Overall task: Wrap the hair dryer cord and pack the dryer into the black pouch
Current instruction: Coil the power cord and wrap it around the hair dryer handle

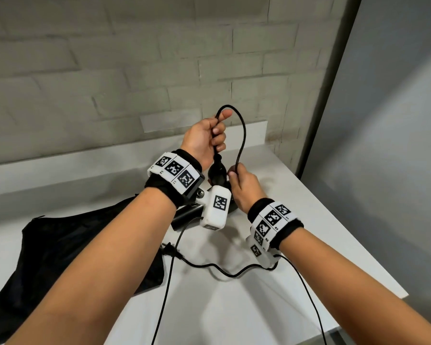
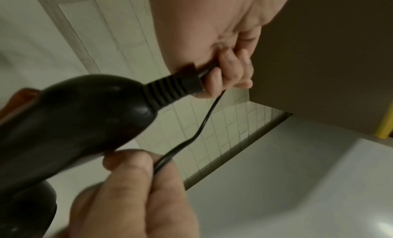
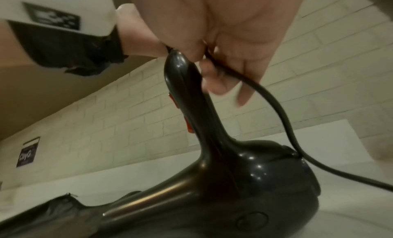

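Note:
The black hair dryer (image 1: 217, 173) stands on the white counter (image 1: 309, 220), handle up; its barrel (image 1: 184, 215) points left toward the black pouch (image 1: 60, 250). My left hand (image 1: 217, 135) grips the cord (image 1: 243, 135) just above the ribbed strain relief (image 2: 170, 90). From there the cord arcs up and over to my right hand (image 1: 234, 171), which pinches it beside the handle top. The rest of the cord (image 1: 222, 268) trails over the counter to the plug (image 1: 168, 247). In the right wrist view the dryer (image 3: 244, 182) shows red switches on its handle.
The pouch lies flat at the left, partly under my left forearm. A tiled wall (image 1: 110, 70) rises behind the counter, and a grey panel (image 1: 383, 145) closes off the right. Thin cables (image 1: 164, 295) hang from my wrist cameras over the counter's front.

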Available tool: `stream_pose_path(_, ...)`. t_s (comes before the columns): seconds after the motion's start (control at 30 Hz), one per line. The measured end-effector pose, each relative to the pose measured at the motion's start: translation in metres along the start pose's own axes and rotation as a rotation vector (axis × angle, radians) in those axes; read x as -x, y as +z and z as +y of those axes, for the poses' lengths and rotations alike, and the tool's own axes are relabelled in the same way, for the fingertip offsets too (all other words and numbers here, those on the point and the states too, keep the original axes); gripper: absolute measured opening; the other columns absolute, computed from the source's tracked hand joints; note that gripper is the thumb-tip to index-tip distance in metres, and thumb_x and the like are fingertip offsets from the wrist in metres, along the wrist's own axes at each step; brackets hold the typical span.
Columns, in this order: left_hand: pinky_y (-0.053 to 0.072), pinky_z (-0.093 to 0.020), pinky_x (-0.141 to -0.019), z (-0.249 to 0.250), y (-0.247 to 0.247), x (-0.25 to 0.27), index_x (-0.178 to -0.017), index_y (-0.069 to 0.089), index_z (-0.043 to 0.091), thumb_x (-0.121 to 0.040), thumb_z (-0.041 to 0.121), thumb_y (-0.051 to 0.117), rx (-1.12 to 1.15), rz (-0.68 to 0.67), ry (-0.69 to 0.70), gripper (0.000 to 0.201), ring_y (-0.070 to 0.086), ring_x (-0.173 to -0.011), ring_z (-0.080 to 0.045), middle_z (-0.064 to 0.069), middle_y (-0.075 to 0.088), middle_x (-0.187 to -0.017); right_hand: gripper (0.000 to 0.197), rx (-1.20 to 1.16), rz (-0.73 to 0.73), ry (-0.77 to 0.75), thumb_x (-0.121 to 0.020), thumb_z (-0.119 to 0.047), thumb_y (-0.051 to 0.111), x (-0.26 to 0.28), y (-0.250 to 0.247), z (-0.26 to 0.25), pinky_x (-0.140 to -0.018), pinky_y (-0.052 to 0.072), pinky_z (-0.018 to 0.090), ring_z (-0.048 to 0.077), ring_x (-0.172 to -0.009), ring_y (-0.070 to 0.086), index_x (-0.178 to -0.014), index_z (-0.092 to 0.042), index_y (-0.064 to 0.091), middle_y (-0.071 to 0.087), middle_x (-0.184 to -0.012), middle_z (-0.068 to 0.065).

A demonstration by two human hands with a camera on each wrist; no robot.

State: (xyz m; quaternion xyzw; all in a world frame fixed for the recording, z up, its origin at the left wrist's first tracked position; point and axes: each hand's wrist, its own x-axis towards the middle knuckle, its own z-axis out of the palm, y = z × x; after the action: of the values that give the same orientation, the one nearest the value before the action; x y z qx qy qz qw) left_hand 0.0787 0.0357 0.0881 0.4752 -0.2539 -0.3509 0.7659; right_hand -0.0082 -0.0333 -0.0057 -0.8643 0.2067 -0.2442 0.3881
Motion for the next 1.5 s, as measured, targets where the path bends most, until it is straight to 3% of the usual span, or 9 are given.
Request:
stream_pose_path(0.33, 0.048, -0.017, -0.055, -0.003, -0.005, -0.003, -0.139, 0.039, 0.014, -0.100, 0.023, 0.026, -0.001, 0.027, 0.015, 0.042, 0.055, -0.050, -0.003, 0.003, 0.063, -0.105, 0.026, 0.763, -0.298, -0.214, -0.095, -0.020, 0.031, 0.019, -0.011, -0.001, -0.064, 0.033, 0.035, 0.036, -0.094, 0.060, -0.115, -0.008, 0.040, 0.064, -0.107, 0.016)
stream_pose_path(0.43, 0.049, -0.026, -0.085, 0.000, -0.005, -0.006, -0.137, 0.037, 0.003, -0.099, 0.014, 0.022, 0.050, 0.057, 0.007, 0.043, 0.065, -0.093, -0.017, -0.013, 0.051, -0.138, 0.029, 0.853, -0.271, -0.330, -0.094, -0.017, 0.030, 0.023, -0.015, 0.004, -0.061, 0.031, 0.034, 0.036, -0.091, 0.062, -0.119, -0.008, 0.041, 0.065, -0.103, 0.012)
stream_pose_path(0.53, 0.040, -0.032, -0.100, -0.003, -0.007, -0.008, -0.139, 0.036, 0.006, -0.101, 0.018, 0.021, -0.018, 0.056, 0.027, 0.042, 0.050, -0.126, -0.030, -0.010, 0.043, -0.145, 0.025, 0.874, -0.106, -0.496, -0.083, -0.020, 0.035, 0.027, -0.024, 0.001, -0.045, 0.031, 0.027, 0.028, -0.055, 0.062, -0.090, -0.011, 0.058, 0.067, -0.070, 0.003)
stream_pose_path(0.7, 0.053, -0.034, -0.076, -0.012, -0.005, -0.006, -0.141, 0.031, 0.009, -0.101, 0.028, 0.026, -0.117, 0.106, 0.044, 0.044, 0.062, -0.089, -0.027, -0.006, 0.041, -0.147, 0.008, 0.610, 0.027, -0.710, -0.076, -0.017, 0.042, 0.016, -0.035, -0.010, -0.062, 0.031, 0.026, 0.022, -0.061, 0.051, -0.081, -0.017, 0.048, 0.057, -0.063, 0.003)
stream_pose_path(0.87, 0.051, -0.015, -0.049, -0.014, 0.000, -0.005, -0.141, 0.033, 0.005, -0.101, 0.025, 0.028, -0.187, 0.124, 0.037, 0.044, 0.064, -0.062, -0.002, -0.009, 0.053, -0.135, 0.034, 0.274, 0.026, -0.630, -0.082, -0.018, 0.035, -0.001, -0.052, -0.052, -0.072, 0.048, 0.043, 0.035, -0.078, 0.058, -0.089, 0.001, 0.062, 0.060, -0.081, 0.021)
stream_pose_path(0.97, 0.048, -0.019, -0.041, -0.013, 0.009, 0.003, -0.119, 0.049, 0.006, -0.100, 0.016, 0.030, -0.189, 0.123, 0.019, 0.028, 0.061, -0.046, -0.004, -0.008, 0.058, -0.090, 0.031, 0.208, 0.057, -0.586, -0.085, -0.012, 0.034, -0.018, -0.062, -0.069, -0.078, 0.049, 0.047, 0.035, -0.086, 0.054, -0.092, 0.004, 0.059, 0.056, -0.090, 0.024)
stream_pose_path(1.17, 0.024, -0.020, -0.038, -0.016, 0.006, 0.007, -0.080, 0.064, 0.014, -0.100, 0.041, 0.021, -0.384, 0.069, -0.030, 0.054, 0.038, -0.032, -0.011, 0.006, 0.068, -0.055, 0.022, 0.180, 0.125, -0.390, -0.091, -0.004, 0.040, -0.058, -0.073, -0.073, -0.077, 0.037, 0.026, 0.032, -0.094, 0.054, -0.098, 0.004, 0.059, 0.056, -0.101, 0.023)
stream_pose_path(1.33, 0.019, -0.013, -0.029, -0.017, -0.002, 0.006, -0.069, 0.069, 0.013, -0.095, 0.054, 0.011, -0.415, -0.050, -0.087, 0.076, 0.024, -0.022, -0.004, 0.006, 0.044, -0.034, 0.026, 0.255, 0.053, -0.197, -0.094, -0.011, 0.039, -0.076, -0.075, -0.057, -0.082, 0.037, 0.028, 0.030, -0.098, 0.055, -0.101, 0.001, 0.062, 0.062, -0.104, 0.019)
stream_pose_path(1.5, 0.014, -0.010, -0.029, -0.014, -0.010, 0.006, -0.052, 0.072, 0.012, -0.098, 0.048, 0.017, -0.328, -0.085, -0.141, 0.079, 0.020, -0.019, -0.004, 0.008, 0.028, -0.028, 0.026, 0.017, -0.003, -0.188, -0.094, -0.007, 0.036, -0.068, -0.061, -0.051, -0.063, 0.036, 0.021, 0.016, -0.070, 0.052, -0.096, 0.002, 0.060, 0.060, -0.082, 0.005)
